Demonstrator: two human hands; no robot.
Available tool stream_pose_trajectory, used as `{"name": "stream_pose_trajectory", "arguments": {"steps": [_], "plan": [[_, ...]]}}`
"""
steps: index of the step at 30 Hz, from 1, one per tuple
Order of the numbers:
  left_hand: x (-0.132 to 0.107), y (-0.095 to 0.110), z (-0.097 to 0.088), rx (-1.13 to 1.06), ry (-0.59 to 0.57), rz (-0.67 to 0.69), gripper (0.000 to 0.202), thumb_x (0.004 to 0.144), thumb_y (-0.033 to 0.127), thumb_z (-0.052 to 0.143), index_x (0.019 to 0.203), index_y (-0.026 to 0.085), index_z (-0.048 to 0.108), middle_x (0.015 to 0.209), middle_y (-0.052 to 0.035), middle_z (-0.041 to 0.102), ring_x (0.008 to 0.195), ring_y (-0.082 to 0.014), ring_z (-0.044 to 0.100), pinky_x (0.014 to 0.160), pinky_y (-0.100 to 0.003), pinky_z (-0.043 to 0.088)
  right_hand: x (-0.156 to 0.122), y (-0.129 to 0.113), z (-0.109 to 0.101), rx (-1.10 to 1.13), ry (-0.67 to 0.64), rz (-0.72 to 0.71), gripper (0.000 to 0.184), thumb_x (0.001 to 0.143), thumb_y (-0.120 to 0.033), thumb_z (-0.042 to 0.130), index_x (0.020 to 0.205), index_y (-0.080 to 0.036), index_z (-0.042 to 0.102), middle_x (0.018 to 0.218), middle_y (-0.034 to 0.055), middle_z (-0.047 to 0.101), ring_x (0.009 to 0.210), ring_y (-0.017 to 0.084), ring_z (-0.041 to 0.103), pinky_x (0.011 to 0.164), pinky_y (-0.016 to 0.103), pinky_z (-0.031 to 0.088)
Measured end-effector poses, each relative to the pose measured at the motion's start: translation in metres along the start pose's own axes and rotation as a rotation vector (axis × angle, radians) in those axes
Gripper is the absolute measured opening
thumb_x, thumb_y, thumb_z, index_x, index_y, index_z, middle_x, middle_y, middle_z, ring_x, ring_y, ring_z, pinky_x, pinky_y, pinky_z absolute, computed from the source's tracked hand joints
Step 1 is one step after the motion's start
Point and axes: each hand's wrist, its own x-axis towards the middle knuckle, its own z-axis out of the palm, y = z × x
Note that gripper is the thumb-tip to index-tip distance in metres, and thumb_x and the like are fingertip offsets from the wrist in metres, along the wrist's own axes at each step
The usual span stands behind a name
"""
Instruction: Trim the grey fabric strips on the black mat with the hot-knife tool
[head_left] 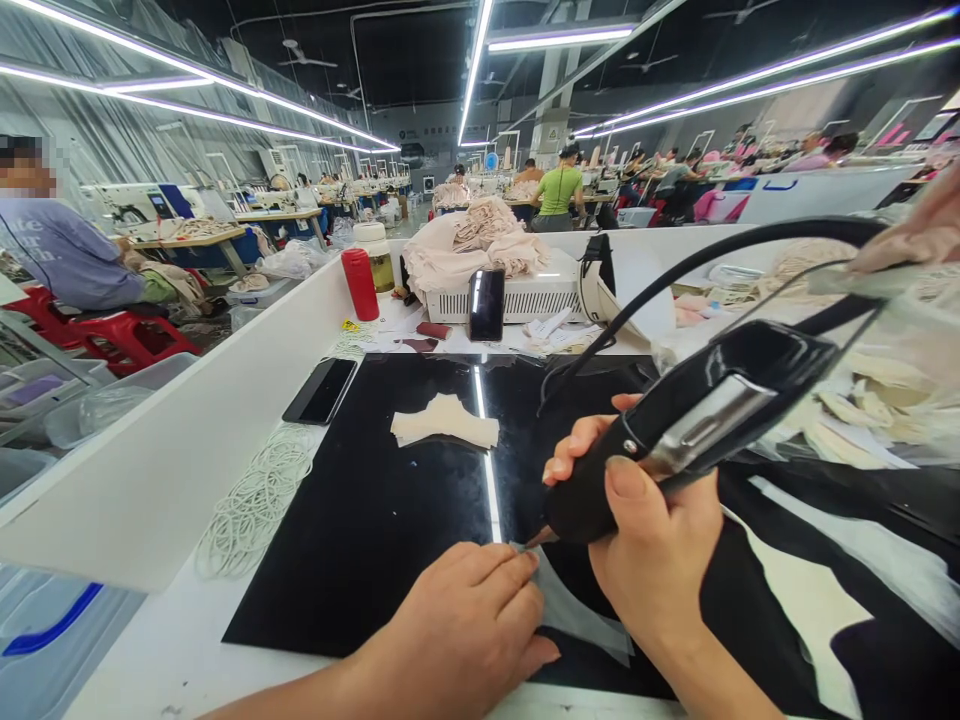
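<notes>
My right hand (652, 550) is wrapped around a black corded hand tool (694, 425) with a silver plate along its side. The tool tilts down toward the board, and its narrow tip is close beside the fingertips of my left hand (469, 615). Bent and held together, the left fingers press a sheer white fabric piece (581, 605) against the glossy black board (360, 520); its edge is partly hidden under them. Farther back on the board sits a small cream fabric stack (445, 420). Pale cut fabric (806, 590) is at the right, beyond my right wrist.
Left of the board are green elastic cords (259, 495) and a phone (320, 390). Behind it stand another phone (487, 305), a red flask (360, 284) and a white vented machine (517, 300) under fabric. Another person's hand (919, 230) touches clear plastic at right.
</notes>
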Motion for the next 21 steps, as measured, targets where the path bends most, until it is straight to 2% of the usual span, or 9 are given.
{"name": "stream_pose_trajectory", "arguments": {"steps": [13,21], "plan": [[0.0014,0.0032,0.0032,0.014,0.029,0.003,0.03,0.109,0.038,0.05,0.101,0.013,0.063,0.12,-0.0086,0.073,0.112,-0.0208,0.068,0.084,-0.032,0.058,-0.0002,0.0006,0.0015,0.011,-0.003,-0.029,0.036,0.089,-0.04,0.078,0.116,-0.029,0.057,0.085,-0.003,0.065,0.066,0.016,0.062,0.065,0.034,0.054],[0.0006,0.0027,0.0032,0.022,0.032,0.008,0.031,0.109,0.039,0.05,0.101,0.013,0.064,0.122,-0.0082,0.073,0.113,-0.0201,0.067,0.086,-0.032,0.058,0.0005,0.0022,0.0035,-0.013,0.036,0.013,0.033,0.09,-0.039,0.076,0.116,-0.029,0.056,0.082,-0.0037,0.065,0.066,0.015,0.06,0.064,0.032,0.055]]}}
